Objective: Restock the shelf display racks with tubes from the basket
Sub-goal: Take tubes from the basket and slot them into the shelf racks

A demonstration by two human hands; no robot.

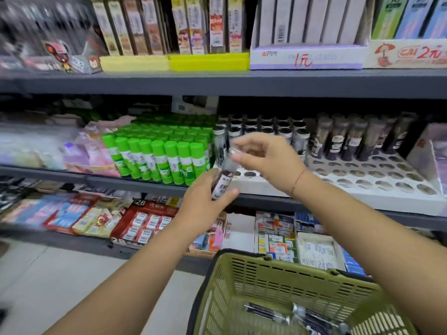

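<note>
Head view: one tube (224, 176) is held tilted above the near left corner of the white rack (254, 185). The left hand (205, 193) curls round its body and the right hand (266, 158) pinches its cap. Placing is likely underway. Next, upright it over an empty hole. Glue sticks (157, 160) crowd the left, and free holes lie to the right. The basket (278, 274) holds more.

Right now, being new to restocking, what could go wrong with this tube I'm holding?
The right hand pinches the tube by its top while the left hand grips lower down; it could slip or open. The tilted tube is near the green glue sticks and could topple them.
</note>
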